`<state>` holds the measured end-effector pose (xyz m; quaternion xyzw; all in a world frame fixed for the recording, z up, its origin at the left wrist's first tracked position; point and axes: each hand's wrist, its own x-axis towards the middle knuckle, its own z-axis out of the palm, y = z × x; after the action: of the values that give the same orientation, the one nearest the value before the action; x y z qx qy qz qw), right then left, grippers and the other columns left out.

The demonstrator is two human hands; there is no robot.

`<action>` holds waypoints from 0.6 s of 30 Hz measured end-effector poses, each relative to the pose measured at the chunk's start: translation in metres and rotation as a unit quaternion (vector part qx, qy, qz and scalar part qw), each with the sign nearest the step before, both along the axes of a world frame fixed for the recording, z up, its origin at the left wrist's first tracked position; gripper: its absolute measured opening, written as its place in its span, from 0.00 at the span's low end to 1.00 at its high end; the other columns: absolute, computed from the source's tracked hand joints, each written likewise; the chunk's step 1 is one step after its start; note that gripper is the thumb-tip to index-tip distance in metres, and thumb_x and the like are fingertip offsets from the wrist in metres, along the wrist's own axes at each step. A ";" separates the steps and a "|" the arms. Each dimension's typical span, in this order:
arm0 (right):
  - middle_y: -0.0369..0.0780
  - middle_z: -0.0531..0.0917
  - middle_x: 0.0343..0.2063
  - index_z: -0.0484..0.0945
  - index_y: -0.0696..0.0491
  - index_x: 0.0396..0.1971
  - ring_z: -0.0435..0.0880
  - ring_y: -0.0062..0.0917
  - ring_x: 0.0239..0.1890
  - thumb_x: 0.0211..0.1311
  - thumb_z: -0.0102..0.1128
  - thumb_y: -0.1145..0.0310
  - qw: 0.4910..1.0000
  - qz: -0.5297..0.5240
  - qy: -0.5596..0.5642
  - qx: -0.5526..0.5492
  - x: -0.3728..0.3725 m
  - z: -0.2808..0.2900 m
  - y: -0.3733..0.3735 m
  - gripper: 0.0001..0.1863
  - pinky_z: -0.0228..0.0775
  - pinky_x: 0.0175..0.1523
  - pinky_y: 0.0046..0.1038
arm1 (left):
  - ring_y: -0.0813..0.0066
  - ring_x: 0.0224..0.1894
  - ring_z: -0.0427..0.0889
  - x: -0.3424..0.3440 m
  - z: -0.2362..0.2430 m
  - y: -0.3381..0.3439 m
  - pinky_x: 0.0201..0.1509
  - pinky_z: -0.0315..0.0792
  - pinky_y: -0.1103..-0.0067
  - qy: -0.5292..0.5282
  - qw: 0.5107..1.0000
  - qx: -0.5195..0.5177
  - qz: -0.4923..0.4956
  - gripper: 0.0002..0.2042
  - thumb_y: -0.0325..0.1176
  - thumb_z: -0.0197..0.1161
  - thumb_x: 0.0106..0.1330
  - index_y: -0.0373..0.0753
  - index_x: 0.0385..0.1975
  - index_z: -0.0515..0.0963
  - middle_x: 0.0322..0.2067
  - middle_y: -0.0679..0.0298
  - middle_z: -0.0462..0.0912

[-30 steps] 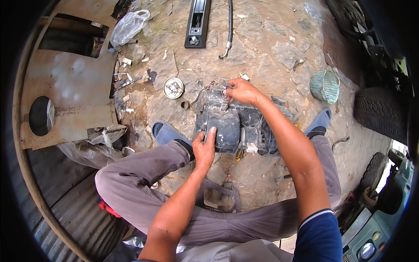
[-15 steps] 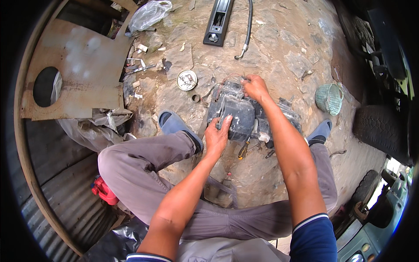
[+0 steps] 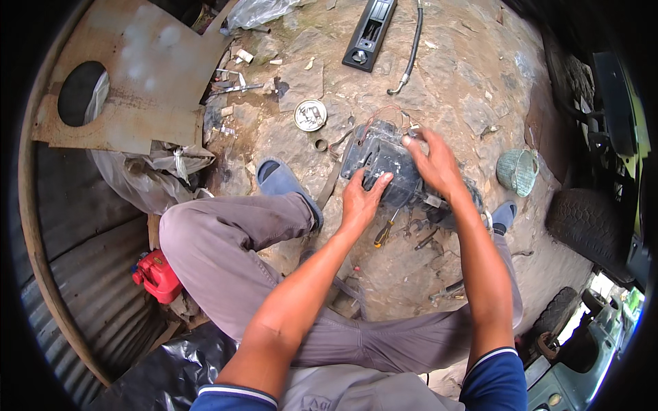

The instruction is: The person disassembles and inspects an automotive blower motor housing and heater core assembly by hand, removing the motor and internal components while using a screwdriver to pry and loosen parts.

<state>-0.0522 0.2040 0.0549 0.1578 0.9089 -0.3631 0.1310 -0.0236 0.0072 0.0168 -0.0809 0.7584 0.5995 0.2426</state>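
Observation:
A dusty black plastic housing (image 3: 391, 164) with thin red wires (image 3: 384, 113) at its far end lies on the ground between my feet. My left hand (image 3: 363, 202) grips its near left corner, thumb on top and fingers against the side. At its far right edge my right hand (image 3: 439, 164) is closed, thumb and fingers round the rim; some fingertips are hidden. A screwdriver (image 3: 384, 234) with a yellow and black handle lies just nearer than the housing. Beside it are wrenches (image 3: 416, 224) and a dark small tool (image 3: 426, 239).
A round tin (image 3: 310, 115) of small parts and a metal ring (image 3: 321, 144) lie left of the housing. Farther off are a black console panel (image 3: 369, 41) and a black hose (image 3: 413, 55). A green woven basket (image 3: 515, 172) and a tire (image 3: 588, 222) stand right; a red jug (image 3: 159, 275) is left.
The housing has shifted away from the screwdriver, exposing its shaft and the wrenches. My right hand has gone from the wires at the far end to the right edge. The view has shifted slightly.

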 end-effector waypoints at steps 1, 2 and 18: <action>0.58 0.75 0.57 0.73 0.56 0.61 0.72 0.50 0.64 0.63 0.62 0.45 0.999 0.021 -0.028 -0.035 0.009 0.006 -0.006 0.35 0.64 0.67 0.44 | 0.65 0.39 0.83 0.000 -0.004 0.000 0.48 0.74 0.72 0.008 1.000 0.006 0.000 0.25 0.51 0.67 0.67 0.30 0.45 0.80 0.37 0.54 0.86; 0.57 0.73 0.60 0.71 0.55 0.63 0.69 0.50 0.66 0.60 0.64 0.43 0.998 0.057 -0.021 -0.020 0.020 0.007 -0.012 0.39 0.63 0.68 0.44 | 0.65 0.39 0.83 0.000 -0.009 -0.002 0.48 0.74 0.72 0.005 1.000 0.018 0.019 0.25 0.51 0.65 0.68 0.30 0.45 0.80 0.37 0.55 0.86; 0.58 0.56 0.71 0.50 0.42 0.75 0.67 0.58 0.67 0.36 0.82 0.44 0.985 0.123 -0.089 0.076 0.025 0.001 -0.027 0.66 0.67 0.65 0.55 | 0.61 0.56 0.79 -0.027 -0.100 -0.057 0.55 0.74 0.66 -0.342 0.918 0.110 0.169 0.33 0.56 0.57 0.72 0.35 0.66 0.67 0.59 0.50 0.75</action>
<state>-0.0270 0.1770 0.0562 0.0859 0.9311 -0.2582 0.2431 -0.0503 -0.0501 -0.0836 -0.3808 0.5336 0.6468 0.3898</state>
